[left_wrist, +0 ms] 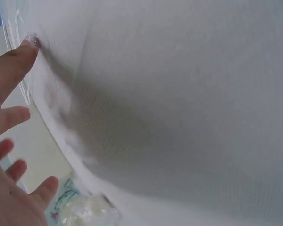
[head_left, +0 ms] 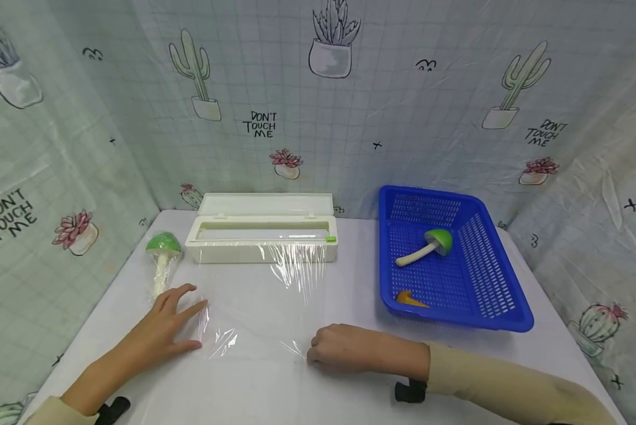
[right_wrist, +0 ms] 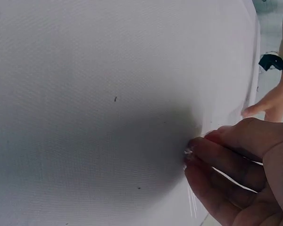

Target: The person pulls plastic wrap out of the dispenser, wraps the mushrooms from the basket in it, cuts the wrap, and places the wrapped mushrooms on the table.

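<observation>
A clear sheet of cling film [head_left: 259,321] stretches from the white cling film dispenser [head_left: 265,254] toward me over the white table. My left hand [head_left: 161,327] lies at the sheet's left edge with its fingers spread. In the left wrist view its thumb tip [left_wrist: 32,41] presses on the film. At the near right corner, my right hand [head_left: 344,348] pinches the film between curled fingers; a crumpled bit of it shows at the fingertips [right_wrist: 193,162] in the right wrist view. Beyond the left hand lies a green-capped toy mushroom [head_left: 164,245], wrapped in film.
On the right stands a blue plastic basket [head_left: 384,254]. Inside it are another green-capped toy mushroom [head_left: 440,241] and an orange-brown piece [head_left: 409,298]. The dispenser's lid [head_left: 265,204] is up, and a green slider [head_left: 331,239] sits at its right end. Printed curtains enclose the table.
</observation>
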Action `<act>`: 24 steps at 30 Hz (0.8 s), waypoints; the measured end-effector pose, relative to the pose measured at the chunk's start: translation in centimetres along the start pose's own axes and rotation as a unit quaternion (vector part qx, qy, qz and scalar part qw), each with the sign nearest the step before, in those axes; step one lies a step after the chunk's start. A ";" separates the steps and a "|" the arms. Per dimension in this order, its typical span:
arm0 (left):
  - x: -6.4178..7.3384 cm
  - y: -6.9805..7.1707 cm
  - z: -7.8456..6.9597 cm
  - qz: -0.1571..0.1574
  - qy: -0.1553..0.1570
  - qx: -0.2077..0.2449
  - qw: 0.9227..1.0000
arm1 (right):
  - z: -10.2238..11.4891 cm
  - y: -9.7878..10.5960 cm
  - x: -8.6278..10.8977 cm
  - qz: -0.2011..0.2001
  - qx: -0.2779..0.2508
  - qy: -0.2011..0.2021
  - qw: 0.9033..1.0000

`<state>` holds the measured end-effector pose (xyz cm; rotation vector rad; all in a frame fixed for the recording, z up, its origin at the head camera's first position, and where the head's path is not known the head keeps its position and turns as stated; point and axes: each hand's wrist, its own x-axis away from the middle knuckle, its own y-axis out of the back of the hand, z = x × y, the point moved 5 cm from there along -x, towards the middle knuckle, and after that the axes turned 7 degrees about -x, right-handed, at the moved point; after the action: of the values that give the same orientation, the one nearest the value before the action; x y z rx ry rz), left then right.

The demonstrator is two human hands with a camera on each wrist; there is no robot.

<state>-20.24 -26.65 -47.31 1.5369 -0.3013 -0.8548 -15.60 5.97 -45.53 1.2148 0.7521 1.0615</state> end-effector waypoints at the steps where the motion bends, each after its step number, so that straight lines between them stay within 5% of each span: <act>1: 0.0 0.0 -0.1 0.002 -0.002 -0.012 1.000 | 0.0 0.1 0.1 0.003 -0.004 -0.004 1.000; 9: 0.2 -0.3 0.0 0.052 0.013 -0.003 0.999 | 0.2 1.0 1.9 0.026 -0.003 -0.055 0.998; 13: 0.2 -0.5 0.2 0.052 0.017 0.016 0.998 | 0.4 2.3 3.4 0.019 -0.017 -0.070 0.997; 19: 0.1 -0.7 0.4 0.092 0.036 0.029 0.995 | -0.7 6.9 6.6 -0.036 -0.069 -0.071 0.994; 24: -0.2 -0.8 0.5 0.134 0.056 0.036 0.989 | -4.5 11.4 9.9 -0.069 -0.091 -0.073 0.991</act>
<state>-21.01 -26.75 -47.99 1.5629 -0.4494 -0.5492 -18.86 16.90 -34.66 1.0561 0.6036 0.8965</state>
